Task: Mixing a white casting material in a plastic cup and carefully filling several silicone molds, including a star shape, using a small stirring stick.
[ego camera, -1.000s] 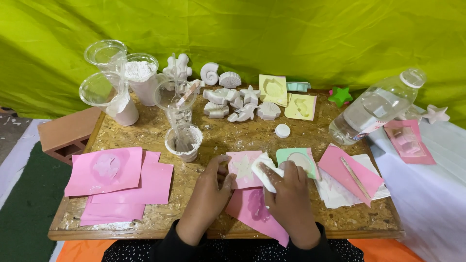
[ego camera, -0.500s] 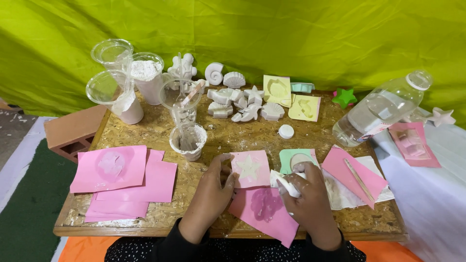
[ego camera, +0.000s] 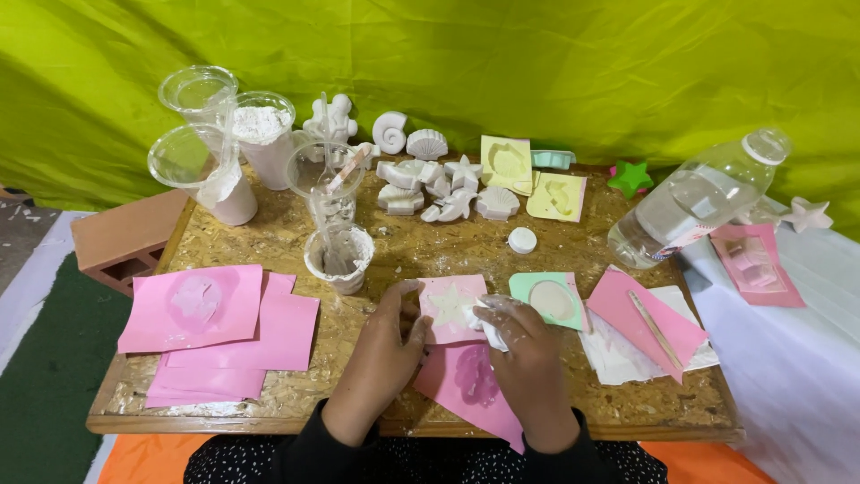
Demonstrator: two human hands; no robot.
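Your right hand (ego camera: 528,358), fingers clamped on a white cloth wad (ego camera: 491,330), has dropped from the green mould (ego camera: 548,299) to the pink star mould (ego camera: 451,307), which your left hand (ego camera: 387,345) pins with fingers together.
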